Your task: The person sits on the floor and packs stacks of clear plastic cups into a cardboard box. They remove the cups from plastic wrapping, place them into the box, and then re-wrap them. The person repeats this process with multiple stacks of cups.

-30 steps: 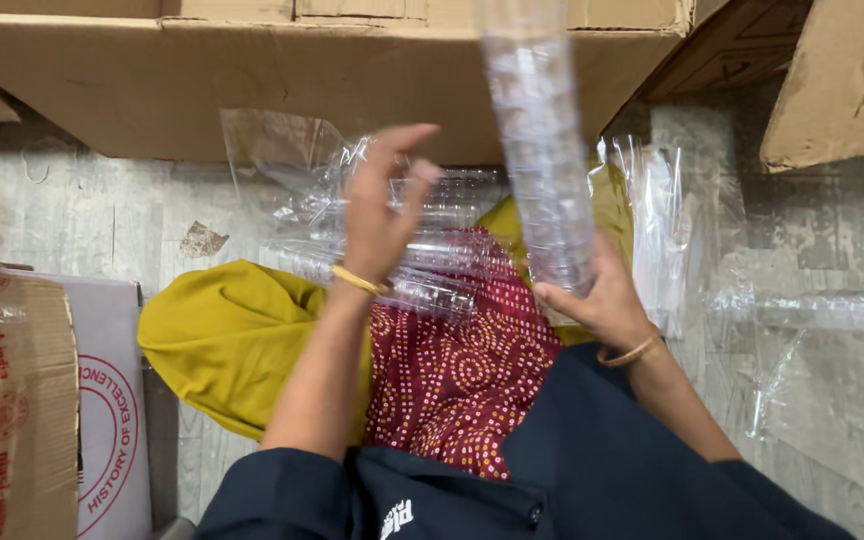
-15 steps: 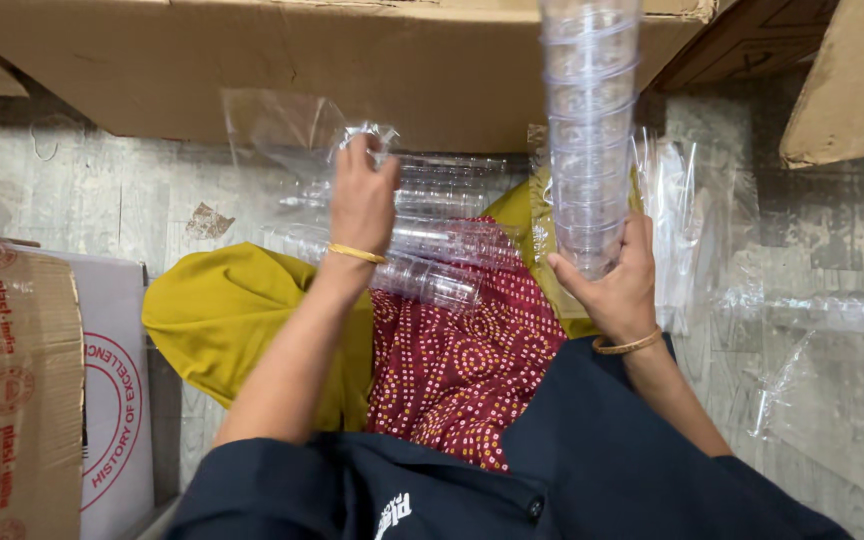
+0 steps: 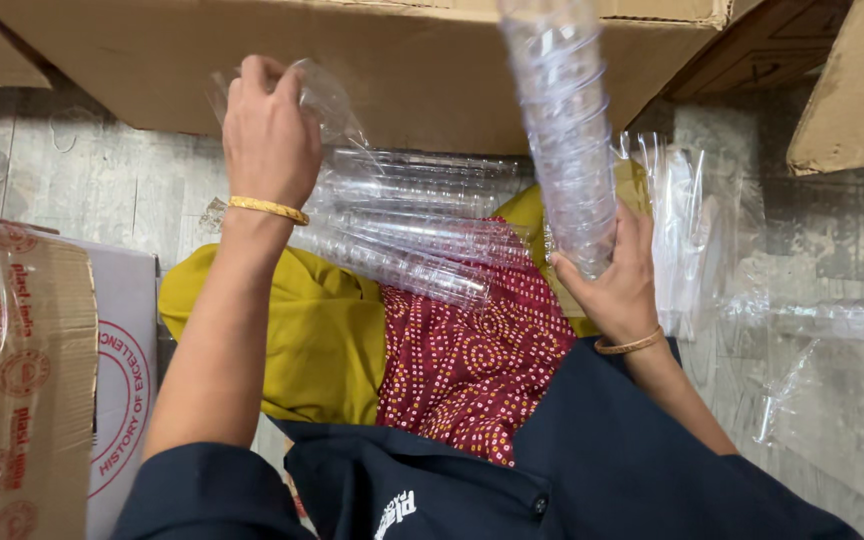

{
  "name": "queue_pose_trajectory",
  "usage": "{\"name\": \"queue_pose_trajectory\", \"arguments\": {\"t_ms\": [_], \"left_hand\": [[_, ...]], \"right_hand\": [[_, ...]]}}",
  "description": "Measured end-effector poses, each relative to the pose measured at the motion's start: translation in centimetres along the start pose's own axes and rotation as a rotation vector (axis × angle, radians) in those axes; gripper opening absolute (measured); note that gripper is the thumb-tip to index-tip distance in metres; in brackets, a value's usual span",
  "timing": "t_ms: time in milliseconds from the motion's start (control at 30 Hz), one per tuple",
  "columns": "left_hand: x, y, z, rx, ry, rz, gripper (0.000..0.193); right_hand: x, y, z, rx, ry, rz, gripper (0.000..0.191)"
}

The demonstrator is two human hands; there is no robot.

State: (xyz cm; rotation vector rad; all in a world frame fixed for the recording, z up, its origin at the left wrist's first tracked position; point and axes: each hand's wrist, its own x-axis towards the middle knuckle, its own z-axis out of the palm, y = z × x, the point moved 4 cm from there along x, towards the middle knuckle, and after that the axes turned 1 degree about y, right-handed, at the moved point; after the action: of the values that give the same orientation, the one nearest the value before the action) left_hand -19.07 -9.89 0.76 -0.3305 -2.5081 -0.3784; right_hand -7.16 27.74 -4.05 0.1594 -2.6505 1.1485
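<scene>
My right hand [image 3: 607, 285] grips the bottom of a tall upright stack of clear plastic cups [image 3: 562, 120] that rises out of the top of the view. My left hand [image 3: 270, 130] is raised and closed on the crumpled clear plastic wrap [image 3: 327, 95] at the end of several sleeved cup stacks [image 3: 412, 235]. Those stacks lie sideways across my lap, over red dotted and yellow cloth [image 3: 472, 360]. Both wrists wear a thin gold bangle.
A large brown cardboard box [image 3: 402, 70] stands right in front of me. Another taped carton [image 3: 22, 380] sits at my left. Loose clear plastic sleeves [image 3: 682, 230] and more sleeved cups [image 3: 842, 320] lie on the grey floor at right.
My left hand has risen and moved left, pulling the plastic wrap up. The upright cup stack in my right hand has tilted slightly and stays in my grip.
</scene>
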Motion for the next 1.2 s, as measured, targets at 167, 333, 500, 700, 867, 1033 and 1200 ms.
{"name": "queue_pose_trajectory", "arguments": {"t_ms": [167,333,500,700,867,1033,1200], "left_hand": [[0.9,-0.3,-1.0,-0.028,-0.056,-0.074,0.017],[1.4,-0.8,-1.7,-0.021,-0.154,-0.069,0.031],[1.8,-0.6,-2.7,-0.186,-0.312,0.098,0.048],[2.3,2.3,-4.1,-0.285,-0.41,0.206,0.057],[2.4,2.4,-5.5,-0.212,-0.429,0.076,0.057],[2.4,2.2,-5.7,-0.041,-0.462,0.098,0.041],[2.3,3.7,-6.1,-0.079,-0.49,0.119,0.067]], "right_hand": [[-0.2,-0.4,0.1,-0.043,0.033,-0.005,0.083],[-0.4,-0.6,-0.2,-0.12,0.038,-0.061,0.083],[-0.1,-1.3,-0.6,-0.151,-0.002,-0.188,0.076],[0.8,-2.5,-0.3,-0.217,-0.117,-0.216,0.077],[1.2,-3.5,-0.6,-0.213,-0.119,-0.276,0.075],[1.1,-3.8,-0.2,-0.214,-0.143,-0.265,0.072],[1.1,-4.8,-0.1,-0.247,-0.137,-0.298,0.073]]}}
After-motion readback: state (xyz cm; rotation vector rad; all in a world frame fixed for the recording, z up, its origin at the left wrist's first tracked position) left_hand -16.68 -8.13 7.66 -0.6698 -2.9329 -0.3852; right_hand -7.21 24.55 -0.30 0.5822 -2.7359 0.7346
